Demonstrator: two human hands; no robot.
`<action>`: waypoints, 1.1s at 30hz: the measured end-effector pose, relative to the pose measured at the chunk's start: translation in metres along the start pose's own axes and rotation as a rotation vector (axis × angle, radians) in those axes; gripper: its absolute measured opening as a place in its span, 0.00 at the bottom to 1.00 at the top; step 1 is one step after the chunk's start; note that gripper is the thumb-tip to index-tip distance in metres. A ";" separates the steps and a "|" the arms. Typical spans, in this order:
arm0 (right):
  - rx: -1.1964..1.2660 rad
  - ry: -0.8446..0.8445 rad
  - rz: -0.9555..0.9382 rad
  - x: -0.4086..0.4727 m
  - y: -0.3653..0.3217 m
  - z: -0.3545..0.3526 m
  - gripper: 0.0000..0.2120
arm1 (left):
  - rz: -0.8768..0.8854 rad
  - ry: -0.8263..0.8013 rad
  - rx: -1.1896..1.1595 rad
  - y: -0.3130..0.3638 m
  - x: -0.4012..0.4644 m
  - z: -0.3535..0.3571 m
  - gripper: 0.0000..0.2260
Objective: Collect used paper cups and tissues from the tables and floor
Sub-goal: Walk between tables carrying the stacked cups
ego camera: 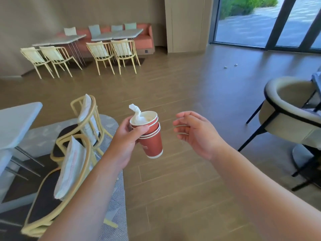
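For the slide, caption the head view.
Left hand holds stacked red paper cups stuffed with tissue; right hand open beside them.

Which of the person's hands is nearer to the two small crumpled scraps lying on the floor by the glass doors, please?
The right hand; it hangs open on the scraps' side. The left hand, gripping the stacked cups, is farther left.

A stack of red paper cups with white insides is tilting slightly in the air above the floor, and a twisted white tissue is sticking up out of the top cup. Two small crumpled tissues are lying far off on the floor near the window
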State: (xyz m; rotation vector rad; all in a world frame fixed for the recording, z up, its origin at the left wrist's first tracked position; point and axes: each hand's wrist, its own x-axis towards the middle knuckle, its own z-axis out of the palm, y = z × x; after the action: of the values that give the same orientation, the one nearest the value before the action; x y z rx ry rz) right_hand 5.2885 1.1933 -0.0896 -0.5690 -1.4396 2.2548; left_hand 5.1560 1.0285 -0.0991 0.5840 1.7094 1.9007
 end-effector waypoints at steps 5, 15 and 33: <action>-0.010 -0.044 0.010 0.053 -0.007 0.007 0.08 | 0.017 0.056 0.003 0.008 0.044 -0.015 0.27; -0.066 -0.089 0.078 0.199 0.016 0.059 0.07 | -0.019 0.130 -0.059 -0.005 0.168 -0.080 0.30; -0.145 -0.099 0.069 0.506 0.021 0.196 0.08 | 0.022 0.121 -0.127 0.018 0.461 -0.246 0.32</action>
State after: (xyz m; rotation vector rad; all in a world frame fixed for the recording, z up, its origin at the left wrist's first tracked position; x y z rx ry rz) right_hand 4.7580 1.3090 -0.0947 -0.5665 -1.6667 2.2724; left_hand 4.6430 1.1285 -0.1189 0.4487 1.6457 2.0803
